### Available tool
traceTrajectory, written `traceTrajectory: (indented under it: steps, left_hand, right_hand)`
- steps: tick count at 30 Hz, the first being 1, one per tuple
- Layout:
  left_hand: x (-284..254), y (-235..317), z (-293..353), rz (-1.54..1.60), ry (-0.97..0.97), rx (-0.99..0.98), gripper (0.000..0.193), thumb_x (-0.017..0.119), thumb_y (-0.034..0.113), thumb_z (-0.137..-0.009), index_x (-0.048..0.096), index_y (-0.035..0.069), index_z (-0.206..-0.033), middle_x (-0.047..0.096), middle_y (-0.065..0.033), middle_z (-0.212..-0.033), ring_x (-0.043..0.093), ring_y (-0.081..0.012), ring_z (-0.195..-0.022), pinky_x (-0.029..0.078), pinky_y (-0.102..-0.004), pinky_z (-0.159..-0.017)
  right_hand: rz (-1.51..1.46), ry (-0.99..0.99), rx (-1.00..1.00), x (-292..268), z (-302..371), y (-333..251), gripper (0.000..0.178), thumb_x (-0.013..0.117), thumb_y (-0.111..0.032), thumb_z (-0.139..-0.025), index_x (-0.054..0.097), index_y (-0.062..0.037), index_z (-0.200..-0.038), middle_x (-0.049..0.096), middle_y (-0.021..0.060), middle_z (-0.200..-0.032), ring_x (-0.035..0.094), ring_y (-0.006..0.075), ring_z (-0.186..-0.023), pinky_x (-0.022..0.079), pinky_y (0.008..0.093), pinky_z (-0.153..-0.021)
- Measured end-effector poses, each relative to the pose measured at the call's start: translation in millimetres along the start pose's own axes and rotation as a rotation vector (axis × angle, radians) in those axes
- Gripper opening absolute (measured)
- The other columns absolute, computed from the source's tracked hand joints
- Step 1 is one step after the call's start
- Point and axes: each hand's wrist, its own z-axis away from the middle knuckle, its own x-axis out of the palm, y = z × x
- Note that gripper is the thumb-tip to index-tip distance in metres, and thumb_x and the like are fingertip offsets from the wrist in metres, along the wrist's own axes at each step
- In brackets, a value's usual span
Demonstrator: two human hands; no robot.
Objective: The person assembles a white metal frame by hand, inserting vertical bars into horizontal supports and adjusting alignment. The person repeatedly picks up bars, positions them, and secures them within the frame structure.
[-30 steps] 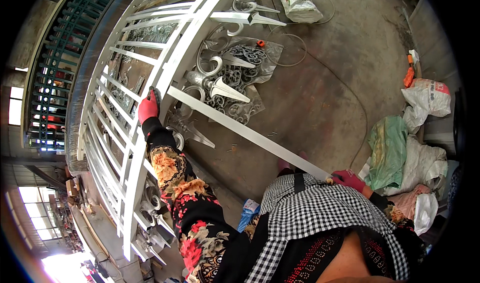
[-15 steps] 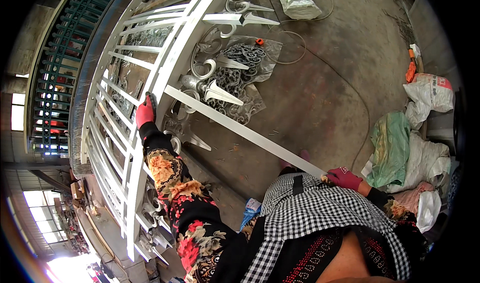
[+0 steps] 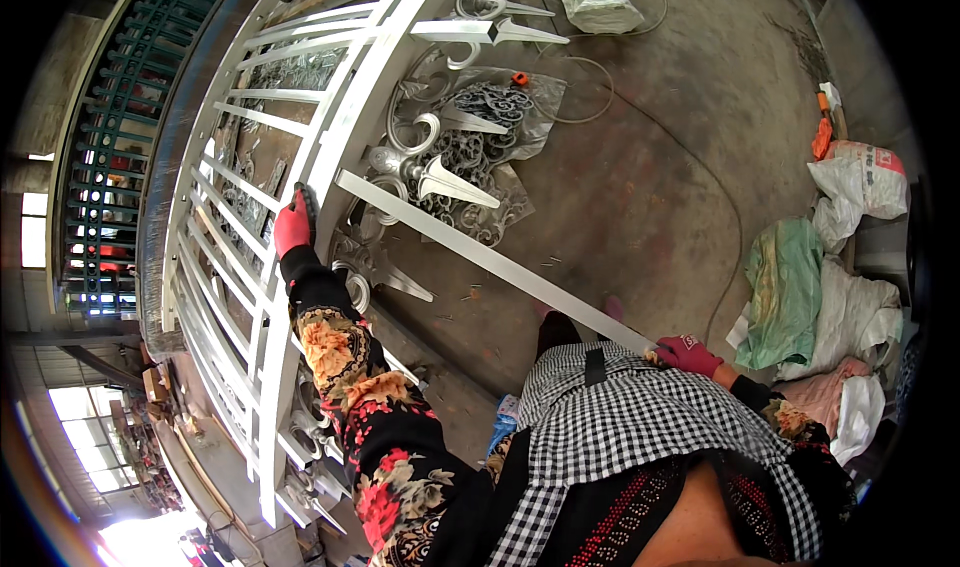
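Observation:
My left hand (image 3: 293, 223), in a red glove with dark fingertips, grips a rail of the large white metal fence panel (image 3: 330, 152). Slender white bars run across this panel, and spear-shaped points (image 3: 455, 184) and ring ornaments stick out along its right side. My right hand (image 3: 690, 355), also gloved in red, is closed around the near end of a long flat white bar (image 3: 490, 257). From there the bar slants up and left, its far end close beside the panel's rail. Whether that end touches the panel, I cannot tell.
Grey scroll-shaped castings (image 3: 480, 117) lie on plastic sheeting beyond the panel. A cable (image 3: 700, 167) crosses the concrete floor. Along the right are a green sack (image 3: 783, 292) and white sacks (image 3: 850, 317). A dark green railing (image 3: 110, 157) stands at far left.
The spear points and the bar's far end have shifted slightly right in view. Both hands keep their holds. More of my legs shows below the bar.

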Motion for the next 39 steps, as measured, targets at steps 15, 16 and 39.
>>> traceTrajectory:
  steps: [15, 16, 39]
  left_hand:
    - [-4.7, 20.8, 5.6, -0.073, -0.045, 0.018, 0.07, 0.031, 0.06, -0.089, 0.067, 0.001, -0.097, 0.064, -0.0234, -0.096, 0.059, -0.0395, -0.096, 0.045, -0.0459, -0.083]
    - [-6.3, 25.1, 8.9, -0.065, -0.042, 0.032, 0.069, 0.031, 0.06, -0.089, 0.067, 0.001, -0.096, 0.064, -0.023, -0.095, 0.059, -0.0393, -0.095, 0.045, -0.046, -0.083]
    - [-18.4, 30.3, 35.4, -0.06, -0.003, 0.036, 0.055, 0.038, 0.05, -0.09, 0.068, 0.005, -0.082, 0.066, -0.0183, -0.083, 0.062, -0.037, -0.084, 0.048, -0.0443, -0.074]
  right_hand:
    - [0.405, 0.171, -0.125, -101.5, 63.9, -101.9, 0.017, 0.053, -0.019, -0.084, 0.062, -0.0067, -0.093, 0.061, 0.0085, -0.077, 0.061, 0.0217, -0.062, 0.048, 0.0338, -0.057]
    - [0.372, 0.27, -0.303, -101.7, 58.4, -110.3, 0.019, 0.053, -0.022, -0.087, 0.062, -0.0055, -0.092, 0.061, 0.01, -0.076, 0.06, 0.0218, -0.055, 0.047, 0.0334, -0.055]
    - [0.56, 0.21, -0.13, -140.2, 47.7, -155.7, 0.034, 0.066, -0.011, -0.071, 0.059, -0.0029, -0.104, 0.06, 0.0136, -0.099, 0.059, 0.0306, -0.088, 0.048, 0.0392, -0.073]
